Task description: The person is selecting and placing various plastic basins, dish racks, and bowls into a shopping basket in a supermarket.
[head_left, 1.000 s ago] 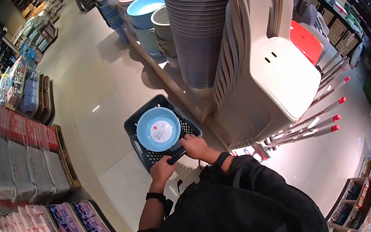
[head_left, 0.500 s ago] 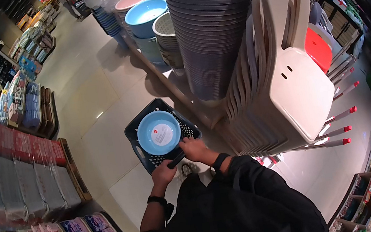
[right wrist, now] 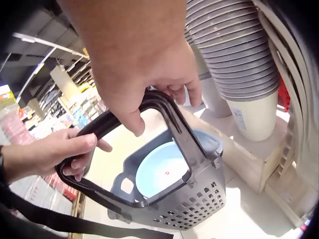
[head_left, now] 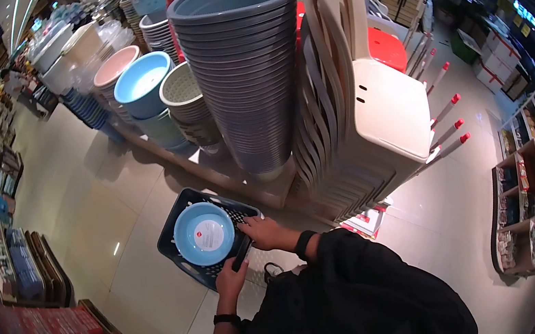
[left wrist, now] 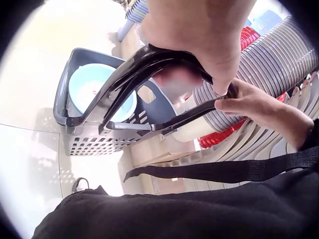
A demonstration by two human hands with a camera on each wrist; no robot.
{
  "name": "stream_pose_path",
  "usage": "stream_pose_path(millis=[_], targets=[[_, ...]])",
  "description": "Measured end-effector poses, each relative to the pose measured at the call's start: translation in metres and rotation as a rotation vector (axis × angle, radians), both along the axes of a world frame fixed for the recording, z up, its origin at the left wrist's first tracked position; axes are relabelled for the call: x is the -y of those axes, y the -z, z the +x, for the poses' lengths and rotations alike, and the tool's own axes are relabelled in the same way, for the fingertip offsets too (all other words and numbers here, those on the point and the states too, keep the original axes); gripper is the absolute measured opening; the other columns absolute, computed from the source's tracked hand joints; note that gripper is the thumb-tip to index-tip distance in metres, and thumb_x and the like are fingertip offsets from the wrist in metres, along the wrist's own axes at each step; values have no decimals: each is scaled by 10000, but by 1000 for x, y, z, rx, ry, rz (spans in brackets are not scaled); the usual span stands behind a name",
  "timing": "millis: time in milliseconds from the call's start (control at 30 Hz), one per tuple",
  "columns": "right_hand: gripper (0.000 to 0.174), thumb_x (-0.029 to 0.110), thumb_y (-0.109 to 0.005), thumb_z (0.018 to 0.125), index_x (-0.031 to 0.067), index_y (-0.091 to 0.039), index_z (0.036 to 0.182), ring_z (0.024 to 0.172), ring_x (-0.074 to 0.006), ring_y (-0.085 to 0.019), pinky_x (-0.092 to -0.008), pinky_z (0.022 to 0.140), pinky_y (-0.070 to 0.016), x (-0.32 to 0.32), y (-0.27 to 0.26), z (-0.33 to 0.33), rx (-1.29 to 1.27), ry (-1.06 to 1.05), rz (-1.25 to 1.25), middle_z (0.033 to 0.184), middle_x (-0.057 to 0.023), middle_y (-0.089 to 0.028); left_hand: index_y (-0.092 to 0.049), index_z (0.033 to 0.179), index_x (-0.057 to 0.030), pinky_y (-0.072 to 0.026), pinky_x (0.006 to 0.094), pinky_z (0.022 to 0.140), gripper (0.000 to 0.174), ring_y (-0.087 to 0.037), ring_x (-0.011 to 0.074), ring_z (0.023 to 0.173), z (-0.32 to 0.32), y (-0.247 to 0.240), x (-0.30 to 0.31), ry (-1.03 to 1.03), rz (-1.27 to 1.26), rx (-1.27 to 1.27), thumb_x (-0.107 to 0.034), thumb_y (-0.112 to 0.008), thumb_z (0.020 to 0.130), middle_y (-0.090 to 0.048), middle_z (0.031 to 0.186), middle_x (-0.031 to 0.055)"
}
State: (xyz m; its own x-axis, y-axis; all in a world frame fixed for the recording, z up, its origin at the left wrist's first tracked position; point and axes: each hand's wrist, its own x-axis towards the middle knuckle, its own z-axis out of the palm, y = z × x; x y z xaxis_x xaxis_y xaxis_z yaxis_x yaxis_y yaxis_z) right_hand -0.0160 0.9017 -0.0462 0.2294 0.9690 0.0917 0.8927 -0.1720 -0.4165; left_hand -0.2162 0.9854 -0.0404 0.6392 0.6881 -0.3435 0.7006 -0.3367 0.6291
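In the head view, a dark grey shopping basket (head_left: pixel 167 245) hangs in front of the body, with a round light-blue basin (head_left: pixel 183 224) inside it. A white label with a red mark lies on the basin's bottom. My left hand (head_left: pixel 231 280) grips the black basket handle (right wrist: pixel 102 124) near one end, its fingers wrapped round it in the right wrist view. Toward the handle's other end, my right hand (head_left: pixel 265 234) holds on, thumb on one side and fingers curled over the other. Through the holes of the basket wall (right wrist: pixel 197 201), light falls on the floor.
Beside the basket runs a low wooden platform (head_left: pixel 162 156) bearing a tall stack of grey bins (head_left: pixel 244 80), stacked beige chairs (head_left: pixel 390 107) and basins (head_left: pixel 144 82). Red-tipped poles (head_left: pixel 443 114) stick out past the chairs. Shelves (head_left: pixel 528 197) stand at right, wrapped goods (head_left: pixel 41 322) at lower left.
The head view has turned, bringing the right-hand shelves further in, and the bin stack has shifted left. Basket and hands sit lower and further left; both hands stay on the handle.
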Motion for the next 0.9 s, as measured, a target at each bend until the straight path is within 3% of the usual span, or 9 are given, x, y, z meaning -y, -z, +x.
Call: stream_pose_path(millis=[33, 267, 367, 500, 600, 667, 733, 800, 900], targets=[[715, 246, -684, 791, 108, -370, 1418, 1274, -348, -444, -491, 932, -458, 7, -30, 4, -126, 21, -284, 1376, -168, -445, -642, 1136, -120, -516, 439, 810, 527, -673, 361, 922, 0, 0, -4, 24, -5, 3, -541, -655, 820, -708, 943, 162], [632, 363, -610, 894, 77, -402, 1417, 1314, -351, -423, -427, 1079, -372, 139, -32, 55, -353, 438, -57, 1418, -209, -440, -601, 1218, -56, -494, 400, 884, 597, -652, 326, 1010, 8, -4, -28, 205, -155, 32, -489, -689, 816, -678, 1062, 182], [573, 418, -569, 915, 29, -494, 1328, 1132, -375, -570, -406, 986, -450, 210, -38, 58, -437, 753, 33, 1249, -223, -577, -497, 1315, 50, -434, 395, 987, 671, -560, 304, 1161, 45, -19, -45, 298, -132, 298, -348, -729, 827, -572, 1253, 201], [442, 402, -578, 929, -1, -629, 1102, 938, -318, -647, -380, 825, -506, 289, -58, 71, -461, 1231, 16, 1003, -170, -686, -411, 1416, -9, -363, 373, 1052, 556, -452, 276, 1305, 138, -70, -45, 349, -394, 604, -302, -560, 967, -468, 1410, 180], [413, 407, -515, 975, 15, -633, 1028, 824, -186, -631, -341, 728, -503, 353, -33, 97, -525, 1491, 456, 906, -88, -683, -248, 1497, -6, -234, 389, 1144, 730, -290, 286, 1420, 204, -112, -24, 399, -656, 795, -549, -303, 1011, -312, 1524, 183], [424, 416, -468, 998, 37, -597, 1140, 878, -136, -604, -320, 742, -493, 370, -41, 116, -606, 1491, 768, 989, -65, -657, -209, 1510, -20, -203, 403, 1153, 770, -251, 285, 1437, 244, -124, -8, 389, -660, 877, -593, -255, 998, -262, 1550, 170], [542, 458, -392, 1016, 66, -443, 1388, 1187, -193, -524, -364, 913, -432, 364, -81, 128, -703, 1422, 882, 1291, -121, -557, -170, 1524, -33, -173, 417, 1163, 810, -211, 283, 1453, 278, -139, 3, 373, -672, 950, -637, -207, 985, -212, 1575, 158], [561, 443, -376, 1029, 48, -408, 1427, 1219, -205, -464, -382, 1006, -398, 352, -101, 144, -694, 1344, 1041, 1323, -112, -493, -139, 1530, -40, -144, 426, 1169, 814, -158, 278, 1469, 305, -155, 10, 336, -664, 995, -640, -206, 983, -152, 1594, 149], [654, 494, -293, 1029, 50, -264, 1509, 1417, -249, -266, -407, 1119, -260, 335, -123, 164, -745, 1204, 1085, 1533, -142, -296, -141, 1533, -48, -126, 404, 1175, 802, -166, 256, 1467, 329, -164, 16, 303, -709, 1022, -631, -208, 986, -169, 1594, 129]])
